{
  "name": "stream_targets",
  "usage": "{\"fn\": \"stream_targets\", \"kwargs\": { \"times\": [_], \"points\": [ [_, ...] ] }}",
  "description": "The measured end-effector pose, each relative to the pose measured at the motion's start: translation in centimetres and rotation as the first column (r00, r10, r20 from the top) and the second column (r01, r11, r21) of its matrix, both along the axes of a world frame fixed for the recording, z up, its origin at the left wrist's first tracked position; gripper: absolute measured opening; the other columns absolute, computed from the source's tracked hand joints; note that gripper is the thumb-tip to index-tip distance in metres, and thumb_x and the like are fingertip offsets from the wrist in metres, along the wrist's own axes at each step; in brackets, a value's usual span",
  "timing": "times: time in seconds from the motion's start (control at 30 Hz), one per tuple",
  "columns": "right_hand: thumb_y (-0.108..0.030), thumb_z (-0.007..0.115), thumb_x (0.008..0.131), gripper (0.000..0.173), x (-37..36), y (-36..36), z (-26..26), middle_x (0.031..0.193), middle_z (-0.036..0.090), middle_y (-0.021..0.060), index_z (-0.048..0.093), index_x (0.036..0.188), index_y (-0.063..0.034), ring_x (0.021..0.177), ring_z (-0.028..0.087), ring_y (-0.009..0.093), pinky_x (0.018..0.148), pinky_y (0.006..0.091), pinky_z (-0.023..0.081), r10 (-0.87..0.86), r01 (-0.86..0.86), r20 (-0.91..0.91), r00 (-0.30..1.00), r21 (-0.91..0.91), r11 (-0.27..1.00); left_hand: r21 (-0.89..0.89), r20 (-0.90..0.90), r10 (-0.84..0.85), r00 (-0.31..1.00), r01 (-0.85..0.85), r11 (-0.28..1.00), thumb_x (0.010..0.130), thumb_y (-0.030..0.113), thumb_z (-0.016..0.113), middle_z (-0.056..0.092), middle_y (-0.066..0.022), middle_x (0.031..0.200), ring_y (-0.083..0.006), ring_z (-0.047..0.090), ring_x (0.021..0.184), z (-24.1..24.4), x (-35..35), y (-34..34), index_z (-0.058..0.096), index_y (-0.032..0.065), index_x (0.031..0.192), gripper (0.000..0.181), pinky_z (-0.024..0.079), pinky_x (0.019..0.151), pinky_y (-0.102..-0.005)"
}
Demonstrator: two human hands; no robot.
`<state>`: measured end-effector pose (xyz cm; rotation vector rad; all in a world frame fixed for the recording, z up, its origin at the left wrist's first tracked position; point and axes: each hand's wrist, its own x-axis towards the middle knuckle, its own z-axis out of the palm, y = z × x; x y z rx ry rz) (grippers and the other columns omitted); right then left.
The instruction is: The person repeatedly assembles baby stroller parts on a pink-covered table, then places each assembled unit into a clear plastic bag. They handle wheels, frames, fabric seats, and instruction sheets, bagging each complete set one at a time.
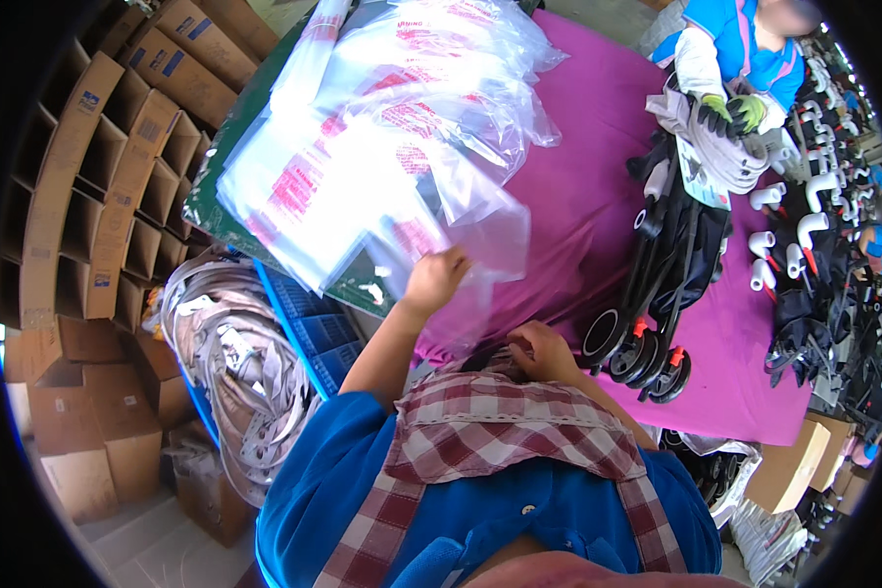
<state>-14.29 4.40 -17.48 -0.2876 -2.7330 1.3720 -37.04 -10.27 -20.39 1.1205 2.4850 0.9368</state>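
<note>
My left hand [437, 279] pinches the edge of a clear plastic bag [496, 235], whose loose end hangs over the table's near edge. Under and beyond it spreads a pile of clear plastic bags [367, 162] printed with red warning text. My right hand [540, 351] is close to my checked apron [514, 404], fingers curled; whether it grips anything cannot be seen. To its right, a folded stroller [654, 272] with black wheels lies on the purple cloth [588, 95].
At right, a co-worker's gloved hands [731, 114] rest on the stroller's grey fabric. Beyond stand many strollers with white-wrapped handles [816, 228]. To my left are a blue crate [312, 323], a bin of grey straps and fabric [239, 367] and stacked cardboard boxes [95, 191].
</note>
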Motion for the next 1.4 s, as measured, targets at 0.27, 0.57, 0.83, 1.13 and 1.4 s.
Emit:
{"fn": "stream_targets", "kwargs": {
  "times": [0.27,0.57,0.83,1.13,1.4],
  "points": [
    [-0.011,0.065,0.081,0.011,0.1,2.1,0.1,0.082,0.062,0.0129,0.062,0.089,-0.0036,0.078,0.062,0.033,0.070,0.0421,0.048,0.016,-0.031,-0.174,0.985,-0.082,0.996,-0.616,-0.152,0.372,0.916,-0.383,0.689,0.084,0.042,0.070,0.067,-0.0196,0.103,-0.0380,0.064,0.099,-2.6,2.0,-22.4,0.064,0.0040,0.102,0.042,0.049,0.084,-0.0479],
    [-0.013,0.067,0.082,0.025,3.2,2.2,0.9,0.098,0.064,0.0163,0.062,0.104,-0.0022,0.089,0.064,0.033,0.080,0.0400,0.051,0.049,-0.049,-0.001,0.999,-0.032,0.998,-0.395,-0.134,0.145,0.980,-0.187,0.900,0.072,0.042,0.083,0.021,-0.0148,0.157,-0.0360,0.021,0.144,-0.4,2.7,3.7,0.023,0.0238,0.153,0.102,0.029,0.110,-0.0625],
    [-0.017,0.068,0.088,0.049,1.5,11.9,-4.2,0.110,0.064,0.0043,0.049,0.131,-0.0049,0.090,0.062,0.019,0.086,0.0350,0.050,-0.373,0.526,0.405,0.835,-0.785,0.326,-0.349,-0.130,0.123,0.984,-0.162,0.923,0.087,0.024,0.061,0.061,-0.0093,0.112,-0.0304,0.055,0.111,-11.1,4.0,-1.0,0.060,0.0163,0.121,0.034,0.042,0.090,-0.0491],
    [-0.012,0.072,0.084,0.073,-8.9,13.1,-11.8,0.129,0.051,0.0076,0.033,0.146,-0.0122,0.115,0.053,0.030,0.093,0.0428,0.046,-0.589,0.830,0.624,0.513,-0.536,0.156,-0.553,-0.067,0.240,0.969,-0.236,0.799,0.079,0.039,0.074,0.061,-0.0127,0.110,-0.0321,0.054,0.113,-3.5,12.4,-13.6,0.067,0.0139,0.108,0.039,0.028,0.107,-0.0517],
    [-0.003,0.066,0.081,0.032,-2.7,6.8,1.4,0.093,0.060,0.0092,0.063,0.112,-0.0077,0.085,0.059,0.025,0.078,0.0371,0.047,-0.157,0.197,-0.397,0.904,0.061,0.979,0.233,0.436,0.318,0.842,-0.447,0.864,0.085,0.040,0.074,0.060,-0.0110,0.068,-0.0226,0.061,0.067,4.9,4.8,1.9,0.022,0.0010,0.147,0.089,0.049,0.067,-0.0369]
  ]
}}
